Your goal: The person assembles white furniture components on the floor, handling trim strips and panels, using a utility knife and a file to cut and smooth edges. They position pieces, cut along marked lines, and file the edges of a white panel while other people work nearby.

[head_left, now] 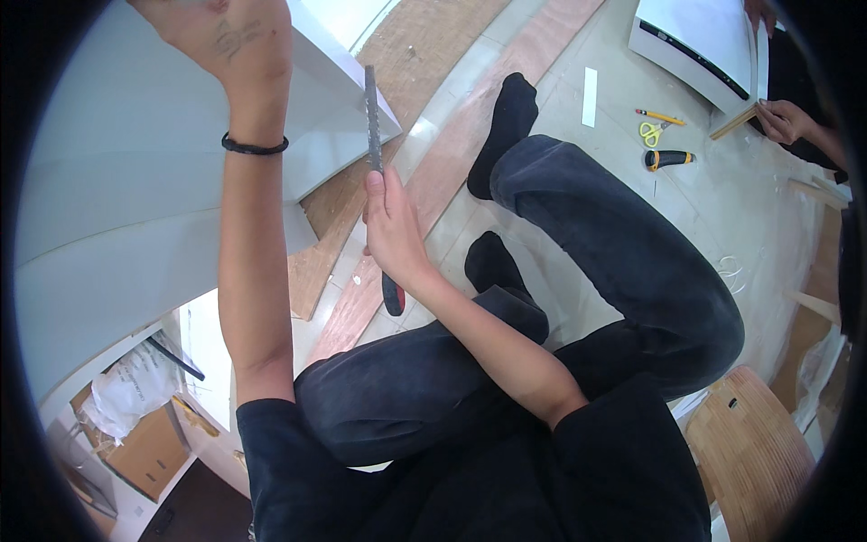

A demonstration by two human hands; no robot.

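Observation:
My right hand (391,221) is closed round a long, narrow hand tool (371,113) with a dark grey blade and a black-and-red handle. Pale marks run along its blade, which points away from me; whether it is a file or a saw I cannot tell. Beside the blade is the corner of a large white panel (330,113). My left arm reaches far forward over that white furniture, a black band on the wrist. Only the back of my left hand (230,36) shows at the upper edge; its fingers lie outside the picture.
Wooden planks (433,194) lie on the tiled floor by my feet. Scissors (650,133), a pencil (664,116), a utility knife (668,160) and a white strip (590,97) are farther right. Another person's hand (784,121) holds a wooden strip beside a white panel. A wooden stool (750,452) stands lower right.

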